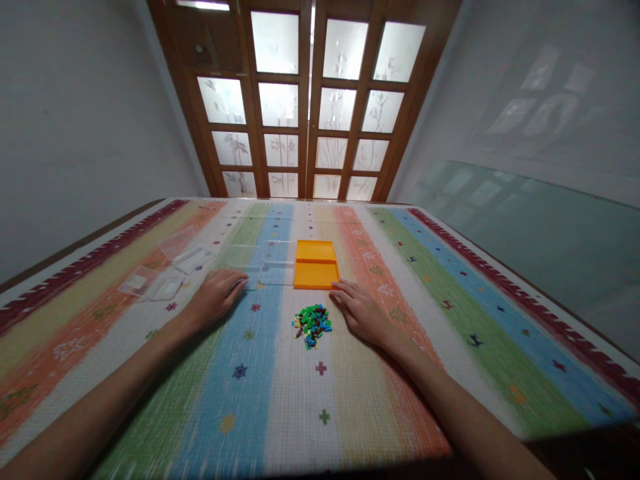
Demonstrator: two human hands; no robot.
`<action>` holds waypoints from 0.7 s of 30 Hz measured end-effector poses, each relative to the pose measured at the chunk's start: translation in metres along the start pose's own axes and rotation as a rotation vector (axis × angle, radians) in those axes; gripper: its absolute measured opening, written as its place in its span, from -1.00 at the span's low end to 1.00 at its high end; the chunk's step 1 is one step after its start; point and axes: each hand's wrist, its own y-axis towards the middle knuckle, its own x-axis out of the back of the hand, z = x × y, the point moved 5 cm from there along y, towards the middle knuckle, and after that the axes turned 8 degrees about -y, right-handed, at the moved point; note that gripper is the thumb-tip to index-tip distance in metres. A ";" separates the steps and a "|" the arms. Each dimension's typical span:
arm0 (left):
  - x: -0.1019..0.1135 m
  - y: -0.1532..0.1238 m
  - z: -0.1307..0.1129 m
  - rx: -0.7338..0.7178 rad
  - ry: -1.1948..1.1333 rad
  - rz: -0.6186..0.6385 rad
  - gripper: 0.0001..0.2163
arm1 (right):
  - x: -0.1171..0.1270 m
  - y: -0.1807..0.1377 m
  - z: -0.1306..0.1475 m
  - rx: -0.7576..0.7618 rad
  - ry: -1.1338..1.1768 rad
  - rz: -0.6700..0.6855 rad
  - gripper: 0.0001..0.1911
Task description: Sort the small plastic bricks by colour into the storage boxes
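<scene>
An opened orange plastic box (317,274) lies on the striped tablecloth, its two shallow halves one behind the other. My right hand (363,312) is at its near right corner, with fingers stretched out and the tips touching the edge. Directly left of it are opened clear plastic boxes (277,274) in a row. My left hand (216,293) has its fingers curled together at the left edge of the leftmost clear box (251,277), partly covering it. Between the hands, nearer to me, lies a small pile of green, blue, yellow and dark red plastic pieces (313,325).
More opened clear boxes (165,288) lie to the left, beyond my left forearm. The tablecloth (295,413) covers a long table between two walls. Wooden doors (307,107) with frosted panes stand at the far end.
</scene>
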 end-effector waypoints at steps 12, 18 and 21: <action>0.047 0.001 0.094 0.415 0.435 -0.119 -0.62 | 0.003 0.001 0.001 0.003 0.005 -0.002 -0.67; 0.044 -0.001 0.093 0.414 0.452 -0.102 -0.67 | 0.002 0.001 0.001 0.010 -0.016 0.006 -0.68; 0.052 -0.003 0.079 0.407 0.430 -0.208 -0.68 | 0.002 0.001 0.000 0.000 -0.002 -0.003 -0.69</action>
